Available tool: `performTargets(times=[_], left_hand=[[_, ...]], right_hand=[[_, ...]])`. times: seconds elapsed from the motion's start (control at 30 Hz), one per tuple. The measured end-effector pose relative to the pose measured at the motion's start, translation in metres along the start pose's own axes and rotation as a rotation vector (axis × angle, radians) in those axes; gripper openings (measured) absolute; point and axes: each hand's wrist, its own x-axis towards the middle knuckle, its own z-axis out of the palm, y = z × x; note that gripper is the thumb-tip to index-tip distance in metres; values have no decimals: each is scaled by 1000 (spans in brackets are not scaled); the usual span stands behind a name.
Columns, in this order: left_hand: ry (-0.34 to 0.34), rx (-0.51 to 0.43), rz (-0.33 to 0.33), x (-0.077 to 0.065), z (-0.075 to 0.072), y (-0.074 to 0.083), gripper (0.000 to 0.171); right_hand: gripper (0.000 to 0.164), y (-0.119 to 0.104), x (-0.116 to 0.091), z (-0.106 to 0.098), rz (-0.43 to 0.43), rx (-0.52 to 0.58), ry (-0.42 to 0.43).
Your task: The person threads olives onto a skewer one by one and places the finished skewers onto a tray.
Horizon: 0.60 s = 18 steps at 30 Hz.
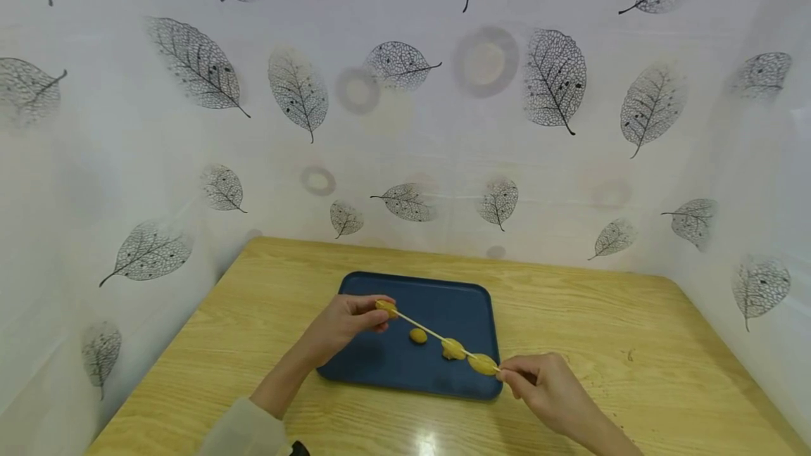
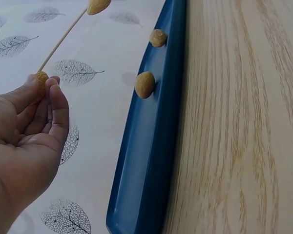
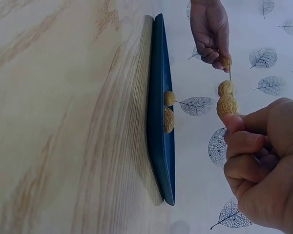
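A thin wooden skewer (image 1: 419, 326) slants down to the right above the blue tray. At its upper left end, my left hand (image 1: 345, 326) pinches a wrinkled yellow-brown ball (image 2: 41, 84) between thumb and fingers. Thumb and forefinger of my right hand (image 1: 548, 389) grip the skewer's other end, right beside a skewered ball (image 1: 483, 364). Another skewered ball (image 3: 226, 88) sits just inward of that one. Bare skewer shows between these two and the left hand. What kind of food the balls are, I cannot tell.
Under the skewer lies the blue tray (image 1: 405, 380) on a wood-grain table (image 1: 570, 322). Two loose yellow-brown balls rest in it, a smaller one (image 2: 158, 38) and an oval one (image 2: 145, 85). A white sheet with leaf prints (image 1: 443, 153) stands behind the table.
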Motion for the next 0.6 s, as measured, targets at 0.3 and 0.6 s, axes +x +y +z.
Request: performTargets(times=[0.3, 0.6], left_hand=[[7, 6, 14, 2, 3, -4, 33], [10, 6, 20, 2, 5, -2, 28]], right_hand=[[15, -1, 2, 2, 32, 12, -4], [14, 0, 3, 6, 14, 21, 13]])
